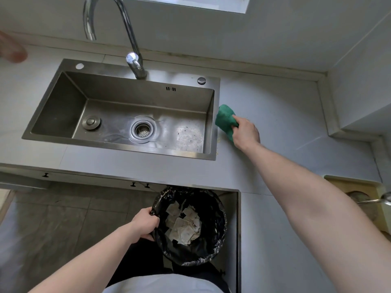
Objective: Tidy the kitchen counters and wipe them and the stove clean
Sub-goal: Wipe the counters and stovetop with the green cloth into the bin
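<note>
Green cloth (pixel 226 121) is bunched in the right hand (pixel 245 133), whose fingers curl round it and press it onto the grey table (pixel 285 123) just beside the right rim of the sink (pixel 214 123). The cloth is crumpled, its upper end sticking out past the fingers toward the sink's edge, and a few small crumbs (pixel 219 141) lie on the table next to its lower end. The right arm reaches out from the lower right, across the table's front part.

The left hand (pixel 145 224) grips the left rim of a round bin (pixel 190 225) lined with a black bag, fingers curled over the edge and closed on it. The bin is held below the table's front edge, beneath the sink's right front corner, above the floor. Inside it lie pale, crumpled scraps of paper (pixel 184 223).

The steel sink is set into the table, with a strainer (pixel 142 129) in the middle of its floor, a round plug (pixel 91 122) to the left of that, and speckled marks near its right end. A curved tap (pixel 131 39) stands at the sink's back rim. At the table's far right edge sits a wooden board (pixel 359 187).
</note>
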A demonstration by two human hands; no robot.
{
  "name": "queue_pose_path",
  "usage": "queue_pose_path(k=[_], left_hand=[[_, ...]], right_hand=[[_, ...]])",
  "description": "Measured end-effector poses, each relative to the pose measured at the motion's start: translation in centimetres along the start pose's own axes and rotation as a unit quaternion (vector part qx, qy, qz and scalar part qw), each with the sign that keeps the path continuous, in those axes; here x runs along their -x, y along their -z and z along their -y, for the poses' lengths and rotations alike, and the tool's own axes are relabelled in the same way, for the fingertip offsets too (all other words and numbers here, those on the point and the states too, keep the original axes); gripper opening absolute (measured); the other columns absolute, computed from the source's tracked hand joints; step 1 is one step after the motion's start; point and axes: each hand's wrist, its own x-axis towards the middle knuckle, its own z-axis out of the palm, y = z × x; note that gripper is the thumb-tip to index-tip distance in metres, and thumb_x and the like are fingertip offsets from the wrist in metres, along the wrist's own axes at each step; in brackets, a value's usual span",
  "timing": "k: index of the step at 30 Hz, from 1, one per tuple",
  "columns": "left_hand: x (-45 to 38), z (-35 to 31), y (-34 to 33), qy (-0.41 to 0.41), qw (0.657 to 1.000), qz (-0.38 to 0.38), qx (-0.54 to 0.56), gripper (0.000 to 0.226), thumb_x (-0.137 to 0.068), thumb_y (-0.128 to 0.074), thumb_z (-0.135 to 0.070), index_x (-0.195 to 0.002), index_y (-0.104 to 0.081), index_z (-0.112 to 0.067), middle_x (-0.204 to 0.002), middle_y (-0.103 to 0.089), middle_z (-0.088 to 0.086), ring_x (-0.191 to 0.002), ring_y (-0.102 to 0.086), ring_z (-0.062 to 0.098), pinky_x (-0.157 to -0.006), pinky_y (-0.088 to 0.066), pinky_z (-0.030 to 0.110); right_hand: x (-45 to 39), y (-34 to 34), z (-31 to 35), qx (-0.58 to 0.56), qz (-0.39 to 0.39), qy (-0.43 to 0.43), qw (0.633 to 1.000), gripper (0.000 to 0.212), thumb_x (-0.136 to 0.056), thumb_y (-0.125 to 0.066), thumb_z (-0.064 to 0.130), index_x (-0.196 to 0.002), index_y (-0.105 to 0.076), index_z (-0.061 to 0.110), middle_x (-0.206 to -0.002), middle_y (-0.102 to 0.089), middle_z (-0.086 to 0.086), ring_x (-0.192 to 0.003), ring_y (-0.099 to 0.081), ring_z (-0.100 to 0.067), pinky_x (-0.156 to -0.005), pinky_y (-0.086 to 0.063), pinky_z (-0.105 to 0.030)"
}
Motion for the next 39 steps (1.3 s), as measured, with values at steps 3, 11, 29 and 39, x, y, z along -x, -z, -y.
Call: queue_pose_path(k=[3,11,29,39], left_hand=[[-0.3,0.0,0.1,0.003,1.0,0.007,0.005,0.038,-0.082,-0.042,0.004,-0.103,-0.068,-0.013,-0.104,-0.072,0.021,-0.084,-0.076,0.036,-0.062,-0.064,0.044],[-0.7,0.1,-0.1,0.009,1.0,0.011,0.017,0.041,-0.081,-0.042,0.004,-0.105,-0.069,-0.016,-0.104,-0.073,0.02,-0.081,-0.077,0.035,-0.062,-0.065,0.045],[-0.3,-0.3,-0.4,0.003,1.0,0.007,-0.001,0.039,-0.082,-0.043,0.003,-0.103,-0.069,-0.015,-0.105,-0.072,0.021,-0.088,-0.074,0.038,-0.064,-0.065,0.047],[-1.4,-0.3,-0.9,-0.003,0.999,0.007,-0.04,0.036,-0.074,-0.044,-0.005,-0.095,-0.071,-0.016,-0.098,-0.074,0.021,-0.087,-0.075,0.039,-0.065,-0.065,0.05]], right_hand=[[-2.0,-1.1,0.4,0.026,0.034,0.012,0.999,0.047,-0.101,-0.053,0.018,-0.147,-0.052,0.024,-0.147,-0.055,-0.003,-0.133,-0.051,-0.032,-0.112,-0.041,-0.039],[-2.5,-4.1,0.4,0.07,0.107,0.018,0.992,0.056,-0.091,-0.056,0.01,-0.144,-0.053,0.029,-0.147,-0.054,0.003,-0.134,-0.05,-0.029,-0.107,-0.044,-0.037],[8.5,-3.5,-0.7,0.051,0.145,0.062,0.986,0.05,-0.093,-0.052,0.01,-0.136,-0.061,0.033,-0.139,-0.062,0.005,-0.128,-0.056,-0.027,-0.105,-0.047,-0.039],[12.4,-3.6,-0.6,0.049,0.179,0.055,0.981,0.045,-0.092,-0.051,0.017,-0.127,-0.064,0.041,-0.127,-0.068,0.01,-0.116,-0.062,-0.025,-0.096,-0.052,-0.037]])
